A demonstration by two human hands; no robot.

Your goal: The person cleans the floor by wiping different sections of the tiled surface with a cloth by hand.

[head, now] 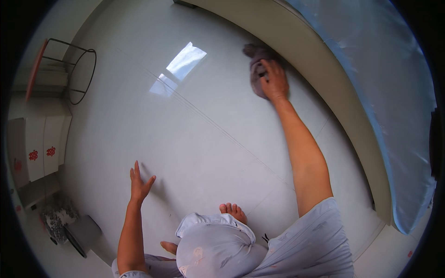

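A crumpled purple-grey cloth (258, 81) lies on the pale, glossy tiled floor (194, 139), close to the lower edge of a bed frame (323, 62). On top of it rests my right hand (276, 80), fingers bent over the fabric, arm stretched forward. Part of the cloth is hidden under that hand. My left hand (140, 184) is at the lower left, over the floor, fingers spread and holding nothing. Its shadow falls on the tiles beside it.
The bed with a shiny blue-grey cover (368, 69) curves along the right. At left are a round-framed metal stool (83, 76), a white cabinet with red decorations (41, 151) and a grey bin-like object (83, 231). My bare foot (234, 212) is on the floor below.
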